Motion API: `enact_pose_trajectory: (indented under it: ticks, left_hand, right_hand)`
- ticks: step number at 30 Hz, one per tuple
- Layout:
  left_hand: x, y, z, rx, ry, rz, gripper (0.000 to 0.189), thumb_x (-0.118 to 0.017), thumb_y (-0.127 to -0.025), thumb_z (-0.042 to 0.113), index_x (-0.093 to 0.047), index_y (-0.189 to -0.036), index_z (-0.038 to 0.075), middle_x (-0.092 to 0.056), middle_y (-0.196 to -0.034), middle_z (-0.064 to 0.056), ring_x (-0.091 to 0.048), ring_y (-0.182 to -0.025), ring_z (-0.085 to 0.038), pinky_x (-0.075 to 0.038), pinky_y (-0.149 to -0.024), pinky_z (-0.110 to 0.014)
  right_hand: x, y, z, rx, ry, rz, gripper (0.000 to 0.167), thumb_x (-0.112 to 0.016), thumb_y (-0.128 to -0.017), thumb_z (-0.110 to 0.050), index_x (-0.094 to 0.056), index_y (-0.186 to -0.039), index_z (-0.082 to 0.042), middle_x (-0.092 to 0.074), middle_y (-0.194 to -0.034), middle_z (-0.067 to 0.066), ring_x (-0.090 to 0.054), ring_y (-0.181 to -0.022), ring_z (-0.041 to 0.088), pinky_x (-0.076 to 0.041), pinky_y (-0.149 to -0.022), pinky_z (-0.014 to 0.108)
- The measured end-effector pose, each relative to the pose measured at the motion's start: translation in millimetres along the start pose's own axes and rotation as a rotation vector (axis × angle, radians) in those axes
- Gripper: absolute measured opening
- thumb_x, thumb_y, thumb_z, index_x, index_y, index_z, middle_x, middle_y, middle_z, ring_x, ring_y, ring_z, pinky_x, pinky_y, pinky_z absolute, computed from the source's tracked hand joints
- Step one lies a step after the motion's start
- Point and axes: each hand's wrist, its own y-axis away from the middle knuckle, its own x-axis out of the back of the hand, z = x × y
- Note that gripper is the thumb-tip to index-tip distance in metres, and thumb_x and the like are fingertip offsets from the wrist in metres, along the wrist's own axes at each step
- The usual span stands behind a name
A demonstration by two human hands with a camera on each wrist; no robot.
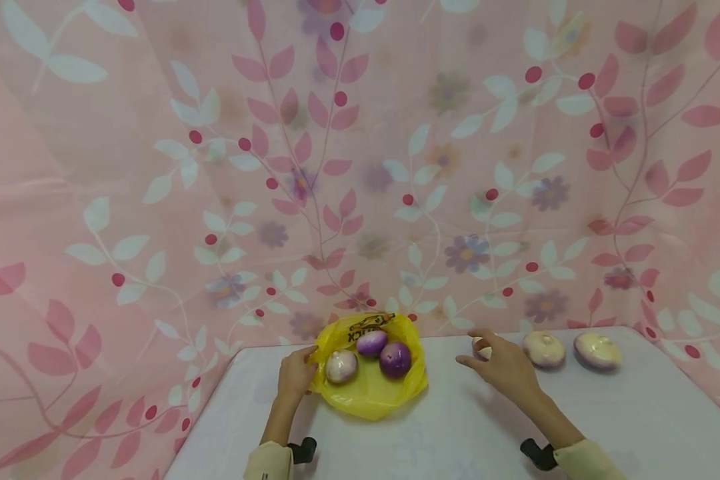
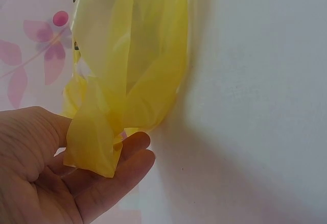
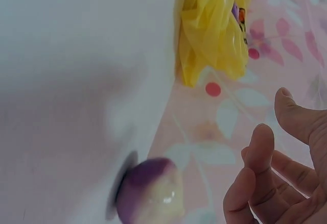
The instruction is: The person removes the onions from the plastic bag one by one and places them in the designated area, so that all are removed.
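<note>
A yellow plastic bag (image 1: 369,402) lies with its mouth spread wide, and inside it sit a pale turnip (image 1: 341,366) and two purple ones, of which the round one (image 1: 395,360) is darker. My left hand (image 1: 296,375) pinches the bag's left edge; in the left wrist view a fold of yellow plastic (image 2: 94,145) is caught between thumb and fingers. To the right of the bag, my right hand (image 1: 507,370) hovers with thumb and fingers apart, holding nothing. Just beyond it is a purple-and-white turnip (image 3: 150,191), partly hidden by the fingers in the head view.
Two more pale turnips, a middle one (image 1: 544,350) and a right one (image 1: 598,351), rest near the back of the white-covered table (image 1: 444,433). A pink floral curtain (image 1: 360,200) hangs behind the table's far edge.
</note>
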Motion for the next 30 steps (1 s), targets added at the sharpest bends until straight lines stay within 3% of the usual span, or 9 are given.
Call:
enact_pose_trajectory:
  ticks: [3, 5, 9, 12, 30]
  left_hand:
    - [1.1, 1.0, 1.1, 0.007, 0.007, -0.004, 0.037, -0.065, -0.087, 0.001, -0.067, -0.124, 0.001, -0.067, -0.109, -0.027, -0.056, -0.046, -0.016, -0.05, -0.035, -0.029]
    - [1.8, 1.8, 1.9, 0.017, 0.011, -0.007, 0.038, -0.065, -0.087, 0.001, -0.067, -0.125, 0.001, -0.067, -0.11, -0.027, -0.056, -0.046, -0.016, -0.05, -0.035, -0.029]
    - [2.5, 2.5, 3.6, 0.016, 0.012, -0.006, 0.038, -0.065, -0.087, 0.0, -0.067, -0.125, 0.001, -0.067, -0.11, -0.027, -0.056, -0.047, -0.016, -0.05, -0.035, -0.028]
    - [3.0, 3.1, 5.2, 0.004, 0.01, 0.001, 0.038, -0.065, -0.087, 0.0, -0.067, -0.124, 0.001, -0.067, -0.11, -0.028, -0.056, -0.047, -0.017, -0.05, -0.034, -0.029]
    - [2.6, 1.9, 2.9, -0.011, 0.001, 0.005, 0.037, -0.063, -0.087, 0.0, -0.067, -0.124, -0.001, -0.067, -0.11, -0.027, -0.056, -0.048, -0.016, -0.049, -0.035, -0.028]
  right_hand:
    - [-10.5, -1.0, -8.7, 0.02, 0.008, -0.008, 0.058, -0.082, -0.076, -0.046, -0.064, -0.123, -0.016, -0.071, -0.097, 0.001, -0.061, -0.075, 0.018, -0.046, -0.054, 0.028]
    - [-17.2, -2.1, -14.5, 0.016, 0.003, -0.026, 0.058, -0.082, -0.076, -0.044, -0.064, -0.123, -0.016, -0.071, -0.098, 0.001, -0.058, -0.07, 0.018, -0.047, -0.056, 0.028]
    - [-30.1, -5.7, -24.8, -0.029, -0.05, -0.078, 0.059, -0.083, -0.076, -0.043, -0.062, -0.126, -0.017, -0.071, -0.101, 0.002, -0.051, -0.051, 0.011, -0.046, -0.049, 0.026]
    - [-38.4, -8.6, -30.8, -0.063, -0.094, -0.108, 0.059, -0.083, -0.077, -0.041, -0.061, -0.127, -0.019, -0.07, -0.103, 0.003, -0.052, -0.046, 0.008, -0.046, -0.046, 0.026]
    - [-76.1, -24.0, -60.9, -0.049, -0.173, -0.194, 0.055, -0.084, -0.077, -0.034, -0.062, -0.124, -0.015, -0.069, -0.104, 0.005, -0.054, -0.047, 0.009, -0.046, -0.047, 0.027]
